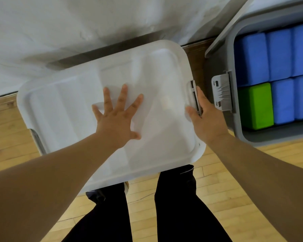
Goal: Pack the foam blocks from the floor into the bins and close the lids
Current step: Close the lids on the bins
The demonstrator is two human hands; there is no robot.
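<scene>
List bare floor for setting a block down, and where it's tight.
Free: wood floor left of the white lid, below the wall; floor strip in front of the grey bin. Tight: gap between lid and grey bin, where the right hand grips the latch.

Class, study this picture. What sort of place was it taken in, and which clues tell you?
Probably a yoga or exercise studio. The clues: a pale wood plank floor, a plain white wall, and a grey bin packed with blue foam blocks and a green one.
</scene>
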